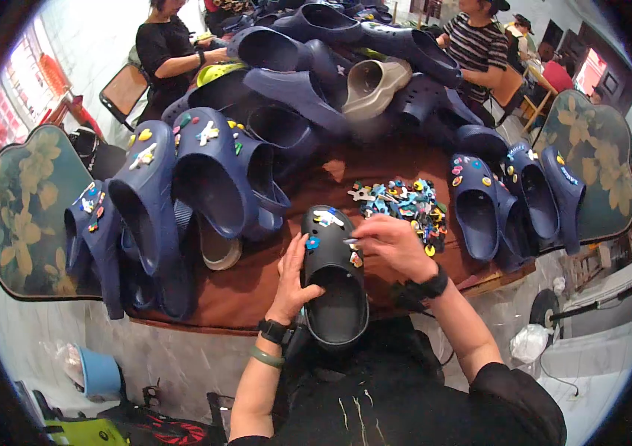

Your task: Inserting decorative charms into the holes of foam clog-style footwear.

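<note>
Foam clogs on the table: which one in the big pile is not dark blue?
The beige foam clog lying on top of the pile at the far side; the clogs around it are all dark blue.

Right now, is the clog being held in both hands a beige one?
No. The clog gripped by the left hand and touched by the right hand is black; the only beige clog lies on the pile behind.

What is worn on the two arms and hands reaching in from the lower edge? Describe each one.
The left hand is bare, with a black watch and a green bangle at the wrist. The right hand is bare, with a black strap at the wrist and a black sleeve higher up.
</note>
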